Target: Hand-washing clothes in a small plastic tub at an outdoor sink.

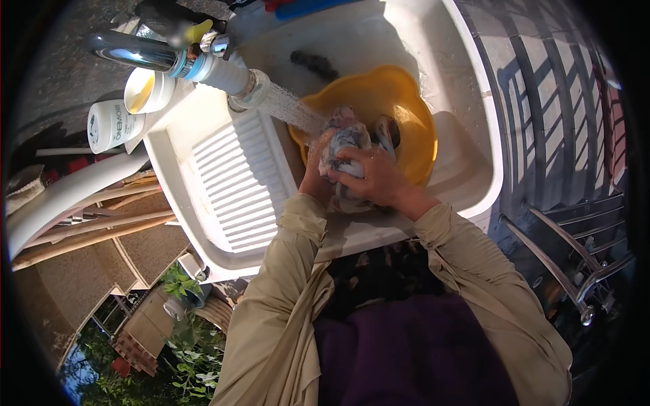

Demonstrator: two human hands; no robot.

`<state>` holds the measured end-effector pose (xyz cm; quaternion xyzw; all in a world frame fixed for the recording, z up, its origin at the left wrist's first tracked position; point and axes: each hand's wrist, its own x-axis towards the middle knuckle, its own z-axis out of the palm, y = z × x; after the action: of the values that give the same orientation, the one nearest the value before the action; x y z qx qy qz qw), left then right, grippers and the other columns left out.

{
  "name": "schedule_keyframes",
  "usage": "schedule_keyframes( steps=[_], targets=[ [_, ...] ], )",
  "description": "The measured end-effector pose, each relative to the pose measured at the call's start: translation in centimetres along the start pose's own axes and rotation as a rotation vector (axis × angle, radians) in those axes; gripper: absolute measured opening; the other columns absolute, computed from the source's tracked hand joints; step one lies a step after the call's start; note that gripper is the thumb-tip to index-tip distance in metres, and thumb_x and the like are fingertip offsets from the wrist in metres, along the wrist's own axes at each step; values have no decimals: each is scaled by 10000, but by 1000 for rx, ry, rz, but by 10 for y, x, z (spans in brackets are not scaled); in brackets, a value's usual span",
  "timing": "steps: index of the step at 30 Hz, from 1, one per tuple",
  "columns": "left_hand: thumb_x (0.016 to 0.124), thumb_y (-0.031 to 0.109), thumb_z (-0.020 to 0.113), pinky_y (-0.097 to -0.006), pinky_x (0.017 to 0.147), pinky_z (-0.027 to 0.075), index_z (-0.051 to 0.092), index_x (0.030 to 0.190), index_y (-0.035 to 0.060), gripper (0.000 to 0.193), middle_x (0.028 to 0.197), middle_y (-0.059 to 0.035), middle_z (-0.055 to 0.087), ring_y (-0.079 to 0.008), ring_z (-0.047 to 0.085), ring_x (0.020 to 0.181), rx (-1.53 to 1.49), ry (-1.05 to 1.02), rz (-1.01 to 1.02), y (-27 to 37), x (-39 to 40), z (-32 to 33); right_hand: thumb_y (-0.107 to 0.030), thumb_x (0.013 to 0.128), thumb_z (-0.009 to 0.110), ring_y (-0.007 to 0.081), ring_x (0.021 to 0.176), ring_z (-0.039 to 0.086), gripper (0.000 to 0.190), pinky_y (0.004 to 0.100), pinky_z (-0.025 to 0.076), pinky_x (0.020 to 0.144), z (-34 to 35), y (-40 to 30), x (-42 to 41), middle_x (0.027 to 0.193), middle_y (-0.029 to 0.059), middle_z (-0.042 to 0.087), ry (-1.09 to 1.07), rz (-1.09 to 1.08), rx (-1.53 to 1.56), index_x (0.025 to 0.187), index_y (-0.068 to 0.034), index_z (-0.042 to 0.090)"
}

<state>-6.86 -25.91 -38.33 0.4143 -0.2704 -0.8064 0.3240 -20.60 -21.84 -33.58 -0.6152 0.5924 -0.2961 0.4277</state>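
Observation:
Both my hands hold a wet, crumpled grey and pale cloth (350, 139) over a yellow plastic basin (419, 122) in a white laundry sink (495, 172). My left hand (317, 165) grips the cloth from the left, its fingers partly hidden by it. My right hand (373, 172) presses on it from the right, fingers bent around its folds. Water sprays from the tap's pale nozzle (251, 86) into the basin beside the cloth. A dark item with a light edge (387, 133) lies in the basin, right of the cloth.
A ribbed washboard (241, 188) forms the sink's left part. Two white tubs, one open (147, 91) and one lying near it (111, 127), stand at the upper left. A dark scrap (315, 65) lies behind the basin. A metal rack (569, 254) is at the right.

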Motion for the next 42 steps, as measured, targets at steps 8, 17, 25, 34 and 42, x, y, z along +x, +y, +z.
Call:
schedule_keyframes(
  steps=[8,17,25,34,42],
  targets=[
    [937,318,484,-366,901,485,509,1227,19,417,1175,-112,577,-223,592,1039,-349,154,-184,20,-12,61,-492,772,687,313,893,621,577,344,480,801,-81,38,57,932,150,633,157,391,-295,1059,-17,529],
    [944,211,534,-379,852,484,537,1183,47,290,1197,-99,572,-210,592,1018,-291,421,-72,-17,-51,-6,-460,781,679,303,945,608,495,387,476,840,-75,56,78,1055,158,562,207,73,-49,1101,-104,552],
    [753,234,717,-475,862,408,562,993,17,359,1118,-238,493,-440,467,1050,1641,319,-10,13,-60,27,-321,810,639,449,1255,354,521,524,365,988,22,133,7,1357,239,366,317,328,-532,1300,-249,481],
    [653,233,773,-484,925,408,278,1417,67,925,1283,-281,435,-448,471,1124,1433,269,81,-30,43,-3,-253,758,624,488,1256,326,520,507,355,998,6,153,68,1345,276,375,-17,291,-699,1265,-190,529],
    [877,382,512,-395,931,466,484,1280,60,516,1173,-130,586,-279,577,1074,-430,55,-341,-19,46,-24,-374,682,656,324,1055,537,428,441,456,845,-14,78,22,1054,140,571,-29,-15,-252,983,-70,632]
  ],
)
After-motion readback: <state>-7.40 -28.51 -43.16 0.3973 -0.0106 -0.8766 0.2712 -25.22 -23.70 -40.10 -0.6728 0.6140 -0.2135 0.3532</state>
